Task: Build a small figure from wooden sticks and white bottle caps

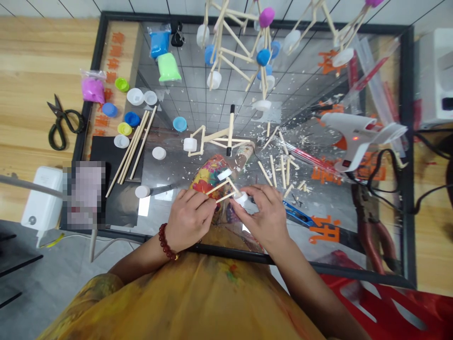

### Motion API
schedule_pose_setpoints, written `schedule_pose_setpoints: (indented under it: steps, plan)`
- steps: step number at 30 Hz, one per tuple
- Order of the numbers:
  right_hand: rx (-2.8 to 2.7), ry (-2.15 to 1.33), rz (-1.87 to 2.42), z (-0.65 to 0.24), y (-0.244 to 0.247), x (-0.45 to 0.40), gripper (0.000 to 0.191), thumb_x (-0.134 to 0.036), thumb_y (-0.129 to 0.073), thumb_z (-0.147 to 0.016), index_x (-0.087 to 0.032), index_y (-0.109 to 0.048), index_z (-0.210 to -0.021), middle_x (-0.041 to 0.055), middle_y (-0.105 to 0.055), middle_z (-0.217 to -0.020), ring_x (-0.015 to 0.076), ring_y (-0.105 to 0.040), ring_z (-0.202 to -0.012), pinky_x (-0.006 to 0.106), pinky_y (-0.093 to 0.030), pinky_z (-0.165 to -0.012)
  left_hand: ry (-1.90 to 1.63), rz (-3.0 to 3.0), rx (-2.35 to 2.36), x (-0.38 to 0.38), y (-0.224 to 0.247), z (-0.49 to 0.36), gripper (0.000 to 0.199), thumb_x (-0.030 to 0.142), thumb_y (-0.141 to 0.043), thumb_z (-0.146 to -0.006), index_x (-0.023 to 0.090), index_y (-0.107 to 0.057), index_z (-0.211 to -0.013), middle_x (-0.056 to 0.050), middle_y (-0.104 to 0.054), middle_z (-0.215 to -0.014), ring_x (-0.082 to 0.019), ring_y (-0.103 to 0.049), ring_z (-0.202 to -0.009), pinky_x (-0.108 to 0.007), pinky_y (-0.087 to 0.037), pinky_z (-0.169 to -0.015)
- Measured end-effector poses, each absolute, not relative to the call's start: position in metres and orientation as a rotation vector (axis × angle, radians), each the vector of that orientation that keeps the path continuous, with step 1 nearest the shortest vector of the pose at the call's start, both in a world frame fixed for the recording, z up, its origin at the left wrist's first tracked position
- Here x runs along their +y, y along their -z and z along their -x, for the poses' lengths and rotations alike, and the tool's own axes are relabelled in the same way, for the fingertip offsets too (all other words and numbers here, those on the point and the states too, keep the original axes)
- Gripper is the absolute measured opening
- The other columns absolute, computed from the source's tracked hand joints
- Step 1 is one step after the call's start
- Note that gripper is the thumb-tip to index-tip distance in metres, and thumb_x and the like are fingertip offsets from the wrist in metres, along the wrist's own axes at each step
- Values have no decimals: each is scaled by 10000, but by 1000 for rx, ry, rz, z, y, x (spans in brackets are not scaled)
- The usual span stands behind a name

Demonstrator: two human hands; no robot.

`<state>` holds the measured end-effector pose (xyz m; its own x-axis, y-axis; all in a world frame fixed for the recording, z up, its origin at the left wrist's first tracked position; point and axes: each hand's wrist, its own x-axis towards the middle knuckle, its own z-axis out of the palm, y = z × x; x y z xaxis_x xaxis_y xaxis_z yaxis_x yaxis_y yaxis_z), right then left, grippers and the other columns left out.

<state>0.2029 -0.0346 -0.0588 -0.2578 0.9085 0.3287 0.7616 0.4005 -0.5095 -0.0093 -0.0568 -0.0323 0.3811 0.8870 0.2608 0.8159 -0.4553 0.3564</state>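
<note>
Close to the table's front edge, my left hand (191,215) is closed on a small frame of wooden sticks (220,187). My right hand (265,212) pinches a white bottle cap (241,198) at the frame's right end, thumb and index finger on its sides. Another white piece (224,175) sits at the top of the sticks. Just beyond lies a second stick assembly (226,138) with a white cap (190,144) at its left and a black-ended stick (230,130) across it.
A hot glue gun (354,137) with a glowing light lies right, near pliers (375,231) and a blue cutter (299,215). Cut sticks (283,171) and shavings are scattered centre-right. Taller stick structures (244,52) stand behind. Caps, long sticks (132,146) and scissors (62,120) lie left.
</note>
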Motion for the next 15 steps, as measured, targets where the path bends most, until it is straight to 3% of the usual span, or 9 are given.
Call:
schedule_pose_setpoints:
  steps: [15]
  plan:
    - [-2085, -339, 1436, -203, 59, -35, 270, -426, -692, -893, -206, -645, -1042, 67, -679, -963, 240, -648, -897, 398, -489, -815, -640, -2518, 1596, -56, 29, 7, 48, 188, -668, -892, 177, -710, -912, -37, -705, -842, -204, -565, -796, -345, -408, -706]
